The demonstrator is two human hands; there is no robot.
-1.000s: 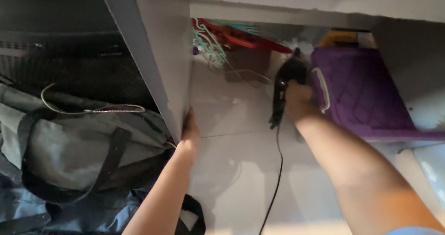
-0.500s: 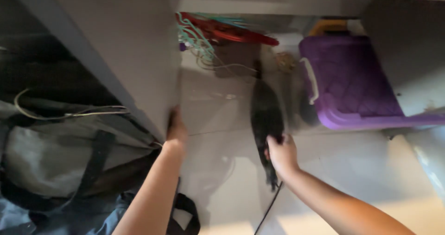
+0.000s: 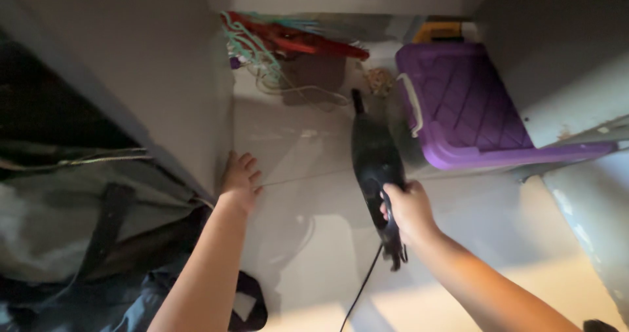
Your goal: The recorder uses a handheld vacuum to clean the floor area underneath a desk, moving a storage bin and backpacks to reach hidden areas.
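Note:
My right hand (image 3: 409, 209) grips the handle of a black corded hand-held vacuum (image 3: 372, 158), whose narrow nozzle points away from me along the pale tiled floor (image 3: 308, 240) under a shelf. Its black cord (image 3: 359, 292) trails back toward me. My left hand (image 3: 239, 178) rests with spread fingers on the floor beside the lower edge of a grey upright panel (image 3: 164, 83). It holds nothing.
A purple plastic bin (image 3: 458, 109) with a white handle sits at the right of the recess. Red and teal hangers (image 3: 282, 37) and loose cords lie at the back. A grey bag with black straps (image 3: 78, 227) fills the left.
My right hand has pulled the vacuum back toward me from beside the purple bin. My left hand has let go of the panel's edge and opened onto the floor.

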